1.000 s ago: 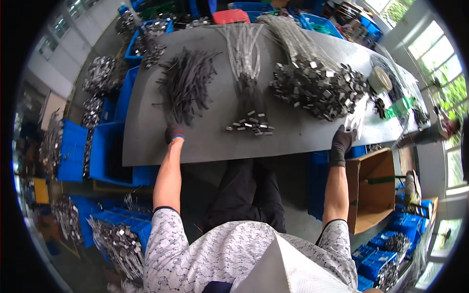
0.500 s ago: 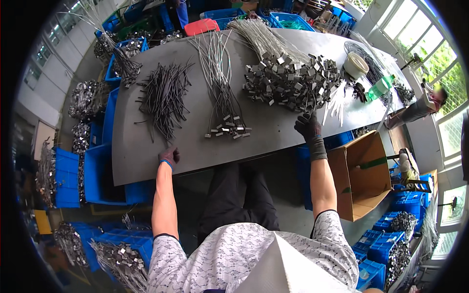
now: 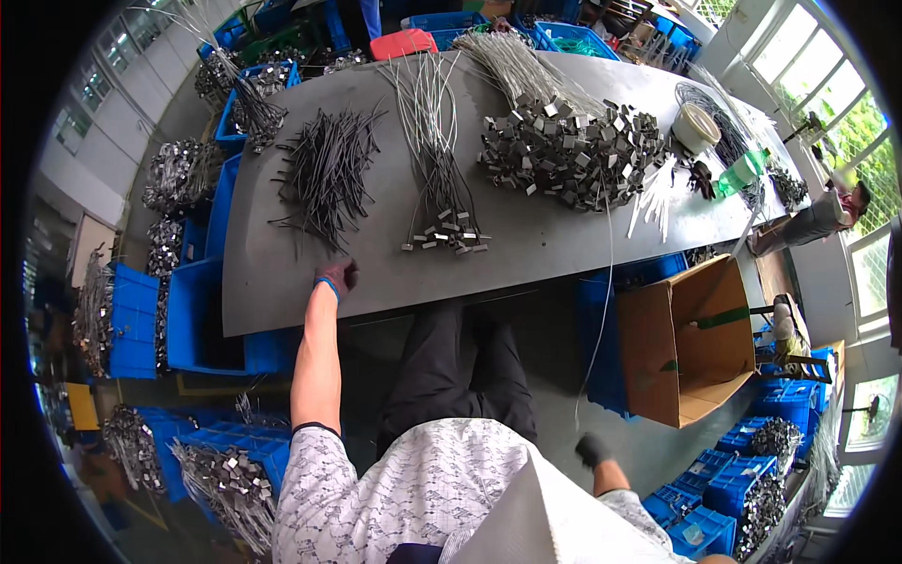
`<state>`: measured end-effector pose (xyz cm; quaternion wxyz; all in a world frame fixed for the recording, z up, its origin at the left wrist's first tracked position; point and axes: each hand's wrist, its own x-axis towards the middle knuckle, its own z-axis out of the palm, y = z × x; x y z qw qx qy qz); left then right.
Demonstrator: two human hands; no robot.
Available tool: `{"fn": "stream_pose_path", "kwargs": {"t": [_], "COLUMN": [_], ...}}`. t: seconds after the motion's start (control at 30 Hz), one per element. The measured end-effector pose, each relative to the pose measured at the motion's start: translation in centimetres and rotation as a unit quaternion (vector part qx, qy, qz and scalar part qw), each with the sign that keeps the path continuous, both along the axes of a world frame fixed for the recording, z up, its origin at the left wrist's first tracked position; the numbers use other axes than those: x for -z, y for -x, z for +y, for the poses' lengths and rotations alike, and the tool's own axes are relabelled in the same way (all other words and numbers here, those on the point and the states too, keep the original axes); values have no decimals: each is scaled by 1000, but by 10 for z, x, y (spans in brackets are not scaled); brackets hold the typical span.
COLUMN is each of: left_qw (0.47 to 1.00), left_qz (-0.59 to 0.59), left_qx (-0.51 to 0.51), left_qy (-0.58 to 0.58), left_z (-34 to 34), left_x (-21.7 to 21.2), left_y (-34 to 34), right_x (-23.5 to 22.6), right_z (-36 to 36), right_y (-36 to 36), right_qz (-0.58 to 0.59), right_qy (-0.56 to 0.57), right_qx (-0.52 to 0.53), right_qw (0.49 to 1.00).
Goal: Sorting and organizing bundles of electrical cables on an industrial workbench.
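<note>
My left hand point(image 3: 340, 276), in a dark reddish glove, is closed at the near end of a pile of thin black strands point(image 3: 331, 174); whether it holds one is hidden. Low at the right, beside my body, my right hand point(image 3: 592, 451) in a dark glove looks closed and slightly blurred. A long thin wire point(image 3: 609, 273) runs from it up to the heap of wires with metal block ends point(image 3: 568, 155). Between the two piles lies a smaller bundle of pale wires with metal blocks point(image 3: 446, 235), touched by neither hand.
The grey table point(image 3: 395, 282) spans the front. On its right are white strips point(image 3: 653, 202), a pale bowl point(image 3: 695, 127) and a green bottle point(image 3: 742, 174). An open cardboard box point(image 3: 648, 348) stands below its right edge, blue crates point(image 3: 197, 320) at the left. Another person point(image 3: 817, 216) is far right.
My right hand has moved from the heap down and back toward my body, drawing a long wire with it. My left hand has shifted slightly forward, closer to the black strands.
</note>
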<state>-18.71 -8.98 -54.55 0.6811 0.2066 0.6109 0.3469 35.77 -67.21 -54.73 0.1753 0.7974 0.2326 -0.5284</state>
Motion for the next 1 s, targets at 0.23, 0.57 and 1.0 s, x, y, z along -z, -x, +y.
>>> {"fn": "stream_pose_path", "kwargs": {"t": [0.23, 0.57, 1.0], "left_qw": [977, 947, 915], "left_qz": [-213, -317, -105], "left_qx": [-13, 31, -173], "left_qy": [4, -37, -348], "left_z": [-43, -92, -33], "left_x": [-109, -109, -194], "left_y": [-145, -339, -280], "right_x": [91, 42, 34], "right_z": [-205, -13, -63], "right_y": [99, 81, 59], "right_qz": [46, -46, -43], "right_qy": [-207, -351, -81], "right_qx": [-194, -168, -212], "right_qw": [958, 920, 973]}}
